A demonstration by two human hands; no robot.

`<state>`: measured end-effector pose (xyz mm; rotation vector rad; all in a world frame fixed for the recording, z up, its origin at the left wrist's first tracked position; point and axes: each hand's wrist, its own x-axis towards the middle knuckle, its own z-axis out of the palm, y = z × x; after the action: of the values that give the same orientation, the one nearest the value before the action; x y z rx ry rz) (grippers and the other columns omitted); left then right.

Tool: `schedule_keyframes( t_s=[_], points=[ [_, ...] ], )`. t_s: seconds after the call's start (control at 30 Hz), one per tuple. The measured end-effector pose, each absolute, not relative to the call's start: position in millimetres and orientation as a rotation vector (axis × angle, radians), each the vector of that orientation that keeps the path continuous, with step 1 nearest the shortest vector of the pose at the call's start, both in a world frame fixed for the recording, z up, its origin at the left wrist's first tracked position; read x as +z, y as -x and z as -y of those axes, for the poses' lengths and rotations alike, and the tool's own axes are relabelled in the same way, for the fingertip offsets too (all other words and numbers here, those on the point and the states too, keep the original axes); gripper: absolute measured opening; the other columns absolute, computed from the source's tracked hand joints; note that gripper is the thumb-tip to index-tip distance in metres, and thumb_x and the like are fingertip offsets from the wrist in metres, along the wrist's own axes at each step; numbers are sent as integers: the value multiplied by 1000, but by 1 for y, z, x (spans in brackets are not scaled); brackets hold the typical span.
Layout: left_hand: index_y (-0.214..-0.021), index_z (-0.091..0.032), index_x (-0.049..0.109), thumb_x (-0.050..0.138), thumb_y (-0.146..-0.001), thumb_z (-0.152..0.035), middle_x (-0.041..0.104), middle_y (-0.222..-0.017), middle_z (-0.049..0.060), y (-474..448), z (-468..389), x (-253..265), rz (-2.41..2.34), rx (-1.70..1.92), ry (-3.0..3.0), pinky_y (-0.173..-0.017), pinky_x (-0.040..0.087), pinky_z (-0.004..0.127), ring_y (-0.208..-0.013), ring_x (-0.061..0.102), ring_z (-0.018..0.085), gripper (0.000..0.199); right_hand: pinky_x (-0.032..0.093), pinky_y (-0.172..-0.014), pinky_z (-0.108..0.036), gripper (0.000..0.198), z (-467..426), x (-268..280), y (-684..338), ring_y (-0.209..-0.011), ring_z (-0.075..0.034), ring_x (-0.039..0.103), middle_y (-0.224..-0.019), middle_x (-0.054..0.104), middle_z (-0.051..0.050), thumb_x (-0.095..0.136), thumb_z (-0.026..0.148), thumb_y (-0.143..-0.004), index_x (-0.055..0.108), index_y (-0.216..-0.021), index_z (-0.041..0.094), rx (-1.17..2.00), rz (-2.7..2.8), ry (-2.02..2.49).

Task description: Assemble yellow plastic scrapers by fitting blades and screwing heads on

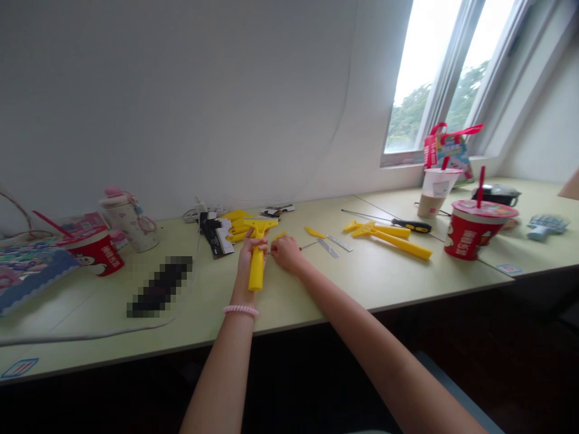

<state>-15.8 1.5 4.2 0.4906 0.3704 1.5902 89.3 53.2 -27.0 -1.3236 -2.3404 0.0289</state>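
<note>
My left hand (246, 256) is wrapped round a yellow scraper (256, 265), its wide head up and its handle pointing toward me. Close beside it, my right hand (286, 253) is low over the table with its fingers curled down; what they hold, if anything, is hidden. A small yellow piece (280, 235) shows just behind those fingers. From behind the right wrist a thin shaft (310, 245) sticks out to the right. Further right lie flat metal blades (329, 248), a yellow blade-shaped piece (315, 232) and two more yellow scrapers (398, 243).
Several yellow scrapers (236, 224) and black-and-white packaging (217, 235) lie behind my left hand. A long screwdriver (411, 225) lies at the back right. Red cups (473, 232), a milky drink cup (434, 196) and a white bottle (131, 223) stand on the table (289, 307).
</note>
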Motion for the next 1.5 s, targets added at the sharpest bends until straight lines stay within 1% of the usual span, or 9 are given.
schedule_keyframes(
  t_s=[0.17,0.4,0.63,1.0,1.1,1.23,1.3,1.4,1.5],
  points=[
    [-112,-25,50,48,-64,5,54,-98,7,15,-1,3,-457,1576,-526,-42,37,7,-56,49,2,56,35,-79,-30,16,-52,-23,-103,-91,-21,53,-89,67,-10,51,14,-78,67,-79,15,38,2228,1304],
    [-118,-22,44,49,-62,6,56,-93,8,10,0,0,-650,1396,-667,-42,38,9,-51,48,2,63,41,-63,-24,13,-62,-14,-153,-67,-14,56,-73,67,-3,59,27,-74,68,-74,16,482,1661,1248],
    [-122,-20,39,53,-60,6,58,-89,6,7,1,-3,-767,1266,-856,-42,38,12,-49,48,3,69,40,-53,-22,13,-64,-21,-152,-60,-12,53,-64,61,-1,62,27,-68,67,-68,15,688,1705,1106],
    [-121,-22,41,54,-60,4,58,-90,5,7,5,-2,-707,1220,-926,-44,40,12,-50,50,3,68,36,-51,-21,19,-66,-25,-155,-54,-8,45,-60,53,3,66,32,-61,61,-67,15,967,1570,960],
    [-120,-23,41,52,-61,6,57,-90,5,7,4,-1,-671,1223,-865,-44,40,12,-50,49,3,67,35,-50,-20,23,-64,-23,-152,-55,-9,47,-61,55,3,68,35,-59,59,-68,15,997,1526,928],
    [-115,-24,44,49,-63,7,55,-96,6,12,3,0,-586,1360,-677,-43,40,9,-54,50,2,61,39,-53,-22,28,-64,-20,-149,-61,-12,52,-67,59,0,59,42,-68,62,-77,16,908,1380,1042],
    [-111,-24,46,46,-65,7,53,-97,6,17,1,1,-527,1499,-542,-44,39,7,-56,51,1,55,41,-58,-24,25,-63,-21,-144,-63,-13,53,-70,61,-1,53,38,-74,63,-79,16,765,1406,1165],
    [-104,-24,47,45,-68,5,52,-95,4,24,-1,0,-489,1639,-396,-44,39,6,-57,50,0,47,40,-71,-26,19,-58,-25,-126,-75,-15,55,-78,64,-4,50,27,-79,65,-76,16,464,1746,1240],
    [-99,-23,48,45,-69,4,52,-92,3,26,-2,0,-506,1641,-358,-44,39,6,-56,51,0,41,36,-81,-28,19,-48,-28,-101,-91,-18,53,-90,66,-7,49,23,-81,67,-85,18,164,2103,1220]
  ],
)
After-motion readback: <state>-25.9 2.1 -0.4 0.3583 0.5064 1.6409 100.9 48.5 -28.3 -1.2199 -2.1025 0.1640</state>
